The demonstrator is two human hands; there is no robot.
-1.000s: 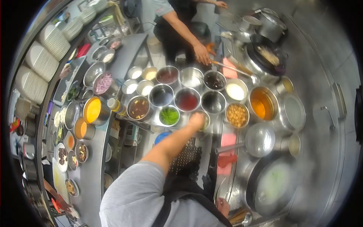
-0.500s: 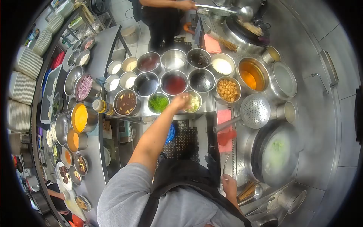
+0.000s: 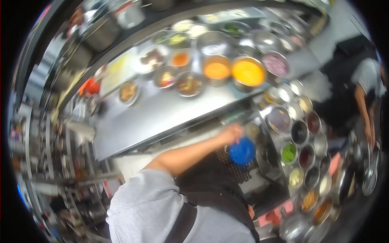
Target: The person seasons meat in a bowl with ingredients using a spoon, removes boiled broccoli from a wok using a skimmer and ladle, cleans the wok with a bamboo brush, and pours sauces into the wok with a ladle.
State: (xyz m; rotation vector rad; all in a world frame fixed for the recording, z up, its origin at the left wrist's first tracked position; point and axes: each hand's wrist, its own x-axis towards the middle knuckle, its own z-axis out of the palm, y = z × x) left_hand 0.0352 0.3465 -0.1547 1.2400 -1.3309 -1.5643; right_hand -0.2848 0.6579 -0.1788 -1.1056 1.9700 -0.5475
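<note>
My left hand (image 3: 232, 134) is stretched out over the gap between the counters, blurred by motion, so its fingers do not read clearly. In the picture it lies at the upper edge of a round blue object (image 3: 242, 151), perhaps a lid or basin, lower down near the floor mat; whether they touch I cannot tell. Only a small part of my right hand (image 3: 251, 212) shows beside my apron, its fingers hidden. Closest on the counter are the bowl of chopped greens (image 3: 289, 153) and the bowl of pale chopped pieces (image 3: 296, 177).
A long steel counter (image 3: 158, 115) bears pots of yellow sauce (image 3: 248, 72) and orange sauce (image 3: 216, 68), plus several food bowls. Seasoning bowls crowd the right counter. A co-worker's arm (image 3: 363, 109) is at far right by a ladle (image 3: 370, 178). Shelving (image 3: 36, 154) stands left.
My view has swung left toward the long counter. My left hand has moved away from the bowl of pale chopped pieces to above the gap. My right hand is now mostly hidden.
</note>
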